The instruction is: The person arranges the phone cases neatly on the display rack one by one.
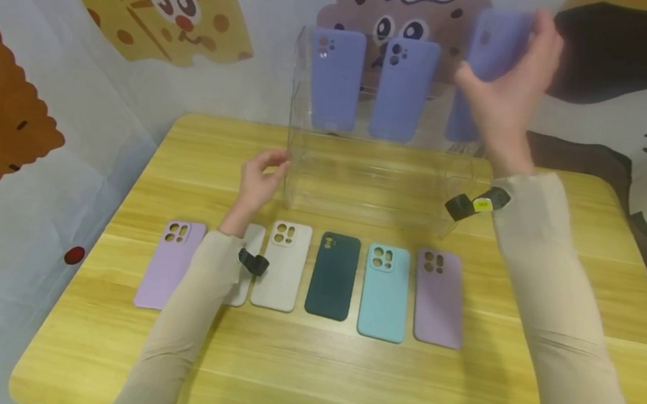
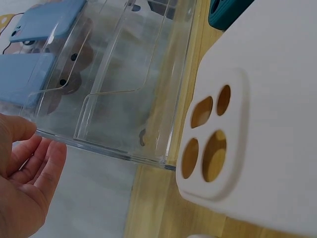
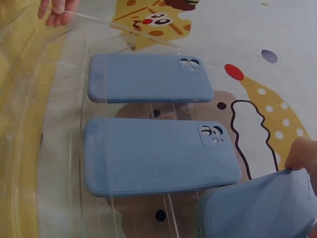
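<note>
A matte periwinkle-blue phone case [image 1: 490, 54], soft-looking, is pinched upright in the right hand [image 1: 509, 90] at the clear stand's [image 1: 374, 181] right end. The left hand [image 1: 260, 177], fingers relaxed apart, touches the stand's left corner.

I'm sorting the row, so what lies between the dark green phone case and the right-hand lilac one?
In the head view, one turquoise silicone phone case lies between the dark green phone case and the lilac phone case.

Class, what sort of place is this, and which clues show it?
Probably a staged tabletop display: a clear acrylic stand holding blue phone cases, six cases in a row, and a cartoon backdrop.
</note>
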### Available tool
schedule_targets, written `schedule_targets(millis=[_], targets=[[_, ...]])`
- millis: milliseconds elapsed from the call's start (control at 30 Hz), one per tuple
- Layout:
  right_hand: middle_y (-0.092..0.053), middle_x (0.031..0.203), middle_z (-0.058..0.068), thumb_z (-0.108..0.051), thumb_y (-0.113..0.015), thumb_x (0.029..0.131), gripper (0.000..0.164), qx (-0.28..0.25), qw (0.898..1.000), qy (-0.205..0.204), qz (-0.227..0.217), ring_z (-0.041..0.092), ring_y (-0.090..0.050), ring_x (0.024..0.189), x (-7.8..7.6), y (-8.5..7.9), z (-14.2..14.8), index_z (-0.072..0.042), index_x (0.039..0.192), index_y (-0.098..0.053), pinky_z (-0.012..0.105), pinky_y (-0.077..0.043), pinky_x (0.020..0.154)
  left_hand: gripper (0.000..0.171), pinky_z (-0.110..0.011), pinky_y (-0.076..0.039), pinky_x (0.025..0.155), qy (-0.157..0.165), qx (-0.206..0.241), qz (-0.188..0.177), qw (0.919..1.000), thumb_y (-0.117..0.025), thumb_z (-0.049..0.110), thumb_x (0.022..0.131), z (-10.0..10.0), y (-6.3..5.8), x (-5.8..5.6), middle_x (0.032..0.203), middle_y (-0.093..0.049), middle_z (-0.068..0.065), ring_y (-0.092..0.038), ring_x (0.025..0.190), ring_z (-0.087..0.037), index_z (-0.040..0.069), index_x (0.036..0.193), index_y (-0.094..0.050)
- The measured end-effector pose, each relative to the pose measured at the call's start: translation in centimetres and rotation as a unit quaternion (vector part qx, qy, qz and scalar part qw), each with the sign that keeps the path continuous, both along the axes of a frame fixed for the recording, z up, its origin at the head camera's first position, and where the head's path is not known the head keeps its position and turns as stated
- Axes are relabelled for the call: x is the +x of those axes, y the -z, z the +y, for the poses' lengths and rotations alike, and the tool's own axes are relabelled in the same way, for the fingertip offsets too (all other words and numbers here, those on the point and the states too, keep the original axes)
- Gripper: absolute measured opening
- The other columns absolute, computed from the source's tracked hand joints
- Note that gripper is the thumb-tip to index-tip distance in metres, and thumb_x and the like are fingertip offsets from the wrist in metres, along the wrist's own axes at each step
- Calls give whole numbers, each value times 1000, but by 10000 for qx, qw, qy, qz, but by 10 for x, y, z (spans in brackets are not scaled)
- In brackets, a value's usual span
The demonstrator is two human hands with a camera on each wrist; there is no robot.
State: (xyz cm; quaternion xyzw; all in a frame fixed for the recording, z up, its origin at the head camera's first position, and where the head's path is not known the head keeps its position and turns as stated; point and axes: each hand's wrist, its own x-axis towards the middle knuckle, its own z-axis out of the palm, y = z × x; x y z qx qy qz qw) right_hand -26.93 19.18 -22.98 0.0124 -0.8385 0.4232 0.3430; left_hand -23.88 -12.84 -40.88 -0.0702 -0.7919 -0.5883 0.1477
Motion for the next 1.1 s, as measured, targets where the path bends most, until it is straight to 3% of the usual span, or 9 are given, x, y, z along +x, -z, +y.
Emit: schedule_targets(millis=[300,500,667,900,1100], targets=[[-34,136,-5,-20,-72,75,89,-327,9992,182,155,-1,-30,119,-26,-6,-3,-10,147,-22,9,-22,101,20,-32,-57,81,2,55,-93,9999,-61,-1,88,1,-2,-2,106,-64,-24,-60,97,-31,-9,106,-63],[-31,141,-5,-25,-73,75,90,-154,9983,346,446,-5,-24,124,-36,7,-3,-7,147,-22,8,-12,105,21,-30,-56,81,1,86,-153,9998,-61,-2,88,1,-2,0,107,-64,-24,-59,98,-30,-9,107,-62],[-28,145,3,-28,-72,77,87,44,9957,365,855,-3,-20,129,-35,21,-5,-2,144,-23,11,-10,109,22,-34,-55,85,7,73,-261,9996,-60,-1,88,1,-3,3,109,-63,-24,-59,101,-32,-9,109,-61],[-31,144,13,-23,-72,77,80,118,9869,450,1547,3,-21,131,-33,38,-11,2,140,-30,16,-10,111,22,-35,-55,84,-24,-65,-199,9998,-57,-8,87,9,-30,22,108,-61,-30,-58,100,-38,-16,108,-59],[-34,142,12,-22,-73,75,77,107,9836,647,1681,4,-24,131,-32,48,-14,2,138,-35,18,-11,112,22,-39,-55,85,1,-39,-200,9998,-57,-8,88,11,-35,24,108,-61,-30,-58,100,-38,-16,107,-59]])
